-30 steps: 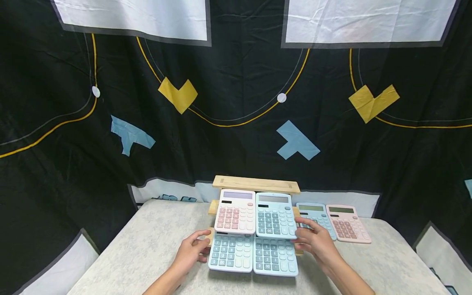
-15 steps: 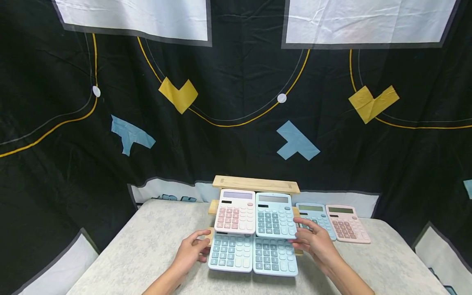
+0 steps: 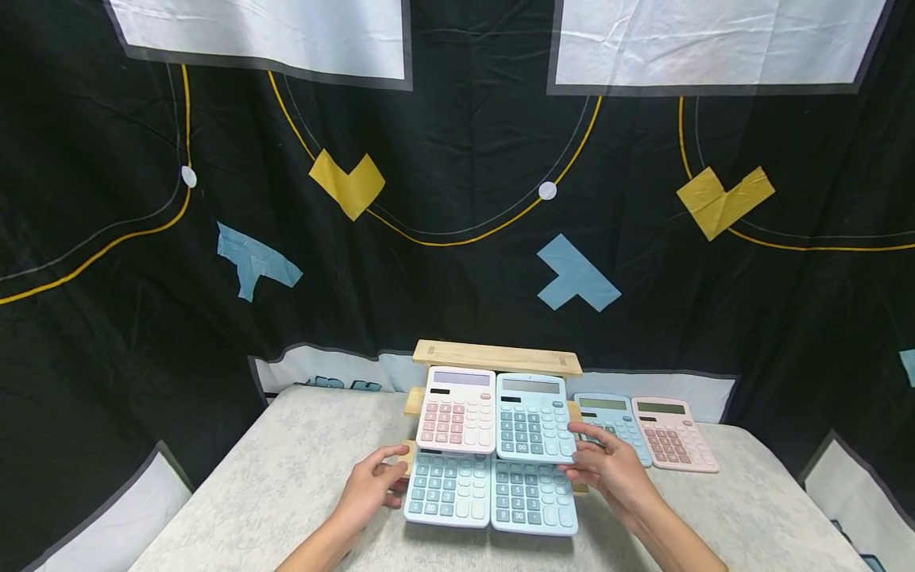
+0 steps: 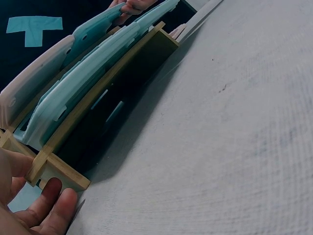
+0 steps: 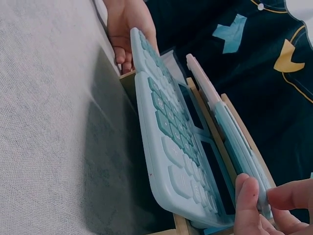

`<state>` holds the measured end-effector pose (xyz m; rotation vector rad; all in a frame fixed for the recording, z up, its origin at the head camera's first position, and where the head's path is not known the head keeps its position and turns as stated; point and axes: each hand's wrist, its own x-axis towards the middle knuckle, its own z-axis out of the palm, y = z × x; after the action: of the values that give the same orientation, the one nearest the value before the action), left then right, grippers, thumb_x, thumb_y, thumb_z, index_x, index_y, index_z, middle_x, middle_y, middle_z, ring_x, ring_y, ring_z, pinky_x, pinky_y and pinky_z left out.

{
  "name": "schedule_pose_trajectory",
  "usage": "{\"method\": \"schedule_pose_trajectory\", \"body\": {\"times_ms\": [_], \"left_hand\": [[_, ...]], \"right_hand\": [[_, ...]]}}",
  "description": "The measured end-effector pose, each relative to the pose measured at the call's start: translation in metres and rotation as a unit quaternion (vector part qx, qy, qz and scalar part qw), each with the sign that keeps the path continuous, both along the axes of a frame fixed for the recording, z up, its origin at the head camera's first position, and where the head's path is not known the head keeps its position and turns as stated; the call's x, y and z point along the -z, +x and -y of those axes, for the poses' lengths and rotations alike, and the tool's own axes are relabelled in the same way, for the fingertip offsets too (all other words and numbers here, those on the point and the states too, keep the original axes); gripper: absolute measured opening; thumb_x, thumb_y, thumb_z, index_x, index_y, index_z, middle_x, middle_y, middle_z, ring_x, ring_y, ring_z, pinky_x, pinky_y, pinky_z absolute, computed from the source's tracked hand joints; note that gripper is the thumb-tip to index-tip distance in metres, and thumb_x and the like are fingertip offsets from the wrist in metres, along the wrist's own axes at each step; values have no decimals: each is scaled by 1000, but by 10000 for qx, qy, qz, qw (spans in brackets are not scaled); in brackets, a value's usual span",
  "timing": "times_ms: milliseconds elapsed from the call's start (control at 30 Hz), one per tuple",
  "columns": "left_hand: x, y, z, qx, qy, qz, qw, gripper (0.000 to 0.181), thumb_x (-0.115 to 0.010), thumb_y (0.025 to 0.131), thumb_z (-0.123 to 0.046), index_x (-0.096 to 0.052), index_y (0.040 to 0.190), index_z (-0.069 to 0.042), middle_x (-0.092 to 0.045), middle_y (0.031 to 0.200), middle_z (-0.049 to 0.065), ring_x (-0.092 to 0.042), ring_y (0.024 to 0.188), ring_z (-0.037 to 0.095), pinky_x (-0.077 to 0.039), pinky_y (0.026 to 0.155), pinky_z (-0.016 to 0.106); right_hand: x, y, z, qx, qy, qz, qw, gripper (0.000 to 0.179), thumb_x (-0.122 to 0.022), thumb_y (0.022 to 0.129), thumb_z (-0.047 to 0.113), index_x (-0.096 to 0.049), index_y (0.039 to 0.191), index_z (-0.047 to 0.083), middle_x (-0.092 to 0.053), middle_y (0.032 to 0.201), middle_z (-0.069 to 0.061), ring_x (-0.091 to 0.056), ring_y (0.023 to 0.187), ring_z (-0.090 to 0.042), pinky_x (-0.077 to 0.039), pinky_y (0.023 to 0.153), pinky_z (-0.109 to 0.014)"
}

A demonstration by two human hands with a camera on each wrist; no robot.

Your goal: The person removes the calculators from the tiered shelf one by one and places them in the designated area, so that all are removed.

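Observation:
A tiered wooden rack (image 3: 496, 357) bears calculators in two rows. On its upper tier lean a pink-and-white calculator (image 3: 456, 405) at left and a light blue calculator (image 3: 532, 417) at right. Two more light blue calculators, a left one (image 3: 449, 492) and a right one (image 3: 532, 500), sit side by side below, their tops overlapped by the upper row. My left hand (image 3: 368, 486) grips the rack's left front end, thumb and fingers around the wooden corner (image 4: 58, 171). With thumb and fingers, my right hand (image 3: 615, 469) pinches the upper blue calculator's lower right corner.
Behind my right hand, another blue calculator (image 3: 613, 417) and a pink calculator (image 3: 675, 437) lie side by side at the back right of the grey table (image 3: 307, 445). A black cloth (image 3: 457, 302) with taped blue and yellow shapes hangs behind the table.

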<state>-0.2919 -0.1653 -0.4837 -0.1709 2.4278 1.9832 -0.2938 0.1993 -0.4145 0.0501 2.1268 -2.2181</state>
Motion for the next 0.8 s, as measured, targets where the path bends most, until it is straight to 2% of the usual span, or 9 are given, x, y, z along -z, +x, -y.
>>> {"method": "schedule_pose_trajectory", "body": {"times_ms": [633,800], "left_hand": [[-1,0,-1,-5,8,38,10000,42,-60,100,-25,-57,138,-7,-69,97,9,-67,83,18,-60,68,37],[-2,0,-1,-43,-10,36,10000,41,-61,100,-24,-58,137,-7,-69,96,9,-68,82,18,-60,68,36]], "right_hand": [[-2,8,-12,-30,80,-88,9999,59,-55,87,-8,-46,144,-2,-67,114,-19,-73,91,-30,-61,78,-31],[-3,9,-17,117,158,21,9998,58,-56,87,-7,-47,144,-1,-67,114,-19,-73,91,-32,-61,78,-32]]}}
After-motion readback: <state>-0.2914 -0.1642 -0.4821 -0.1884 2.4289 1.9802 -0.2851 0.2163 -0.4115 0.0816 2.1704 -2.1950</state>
